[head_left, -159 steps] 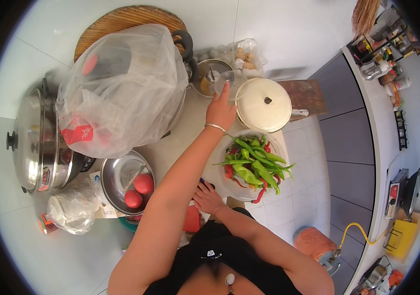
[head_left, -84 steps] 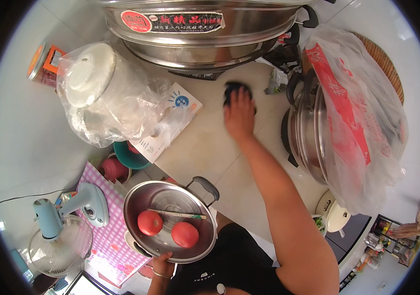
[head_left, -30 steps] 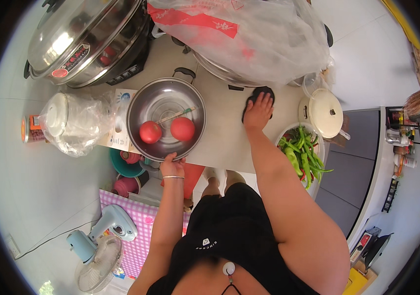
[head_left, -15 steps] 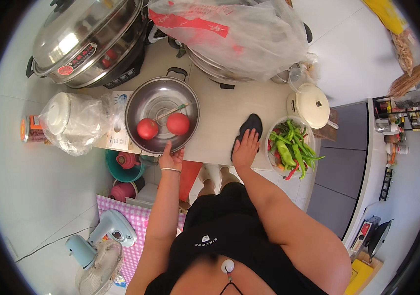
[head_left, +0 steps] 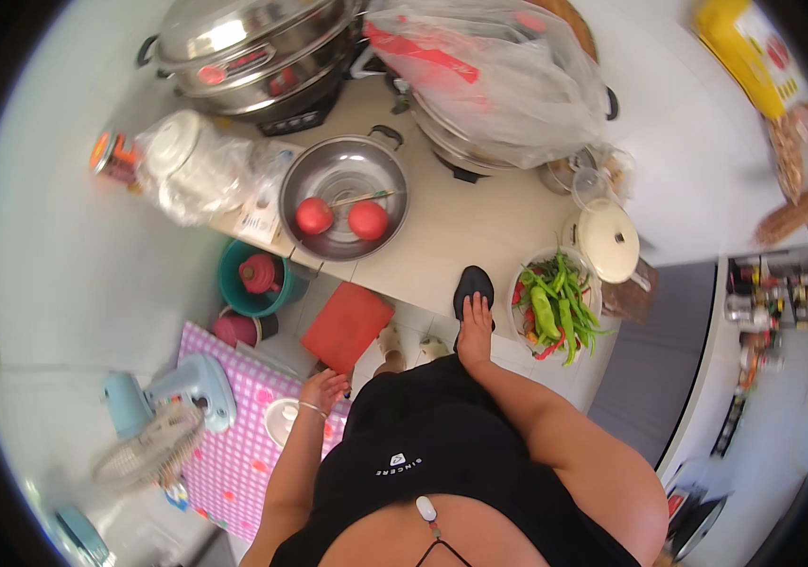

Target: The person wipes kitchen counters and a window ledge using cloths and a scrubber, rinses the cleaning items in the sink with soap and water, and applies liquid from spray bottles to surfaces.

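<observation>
My right hand (head_left: 477, 333) is at the near edge of the counter, its fingers laid along a black, slipper-shaped thing (head_left: 473, 282). That thing reaches over the edge under my palm, and I cannot make out what kind it is. My left hand (head_left: 325, 388) hangs below the counter with nothing in it, fingers loosely apart, close to a red flat-topped stool (head_left: 347, 326). On the counter at the left stands a steel wok (head_left: 342, 161). Two tomatoes (head_left: 367, 221) and a slim knife-like tool (head_left: 362, 198) lie in it.
A clear bowl (head_left: 597, 295) of green and red peppers (head_left: 560, 307) stands right of my right hand, beside a cream lidded pot (head_left: 609, 241). Farther back are a large steel steamer (head_left: 262, 57) and a bag-covered pan (head_left: 489, 85). A checked table (head_left: 252, 397) with a fan stands lower left.
My left hand has let go of the wok's rim and dropped back toward my body. My right hand has drawn the black thing nearer, over the counter's edge. The view has turned slightly.
</observation>
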Demonstrator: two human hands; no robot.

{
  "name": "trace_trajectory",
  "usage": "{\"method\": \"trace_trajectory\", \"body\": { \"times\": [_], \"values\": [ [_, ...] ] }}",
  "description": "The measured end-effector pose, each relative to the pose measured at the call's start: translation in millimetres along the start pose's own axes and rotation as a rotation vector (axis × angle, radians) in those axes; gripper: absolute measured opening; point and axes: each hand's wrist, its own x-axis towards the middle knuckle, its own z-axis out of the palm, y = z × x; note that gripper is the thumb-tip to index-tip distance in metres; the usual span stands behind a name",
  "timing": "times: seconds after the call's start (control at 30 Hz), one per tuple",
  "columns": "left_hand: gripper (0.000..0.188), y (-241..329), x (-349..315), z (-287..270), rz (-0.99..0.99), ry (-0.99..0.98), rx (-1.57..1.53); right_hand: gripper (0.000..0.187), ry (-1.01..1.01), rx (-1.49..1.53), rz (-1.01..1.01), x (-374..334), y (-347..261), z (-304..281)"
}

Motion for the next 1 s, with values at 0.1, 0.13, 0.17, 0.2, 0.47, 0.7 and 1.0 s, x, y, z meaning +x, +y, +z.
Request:
{"method": "trace_trajectory", "body": {
  "times": [0.1, 0.13, 0.17, 0.2, 0.47, 0.7, 1.0],
  "values": [
    [0.032, -50, -30, -51, 0.12, 0.186, -0.156, 0.064, -0.057, 0.012, -0.151, 7, -3, 3],
    [0.033, -69, -40, -63, 0.139, 0.265, -0.213, 0.064, -0.069, 0.017, -0.211, 13, -7, 4],
    [0.033, -91, -49, -73, 0.138, 0.323, -0.258, 0.063, -0.083, 0.022, -0.272, 19, -11, 5],
    [0.033, -113, -61, -81, 0.14, 0.385, -0.304, 0.062, -0.098, 0.034, -0.336, 23, -19, 10],
    [0.032, -311, -147, -102, -0.052, 0.61, -0.416, 0.059, -0.016, 0.027, -0.683, 41, -32, 51],
    [0.029, -471, -180, -97, -0.053, 0.794, -0.791, 0.052, -0.699, 0.667, -0.513, 9, -101, 68],
    [0.032, -620, -186, -111, 0.027, 0.658, -1.044, 0.039, -1.846, 1.184, 0.264, -174, -278, 73]
  ]
}}
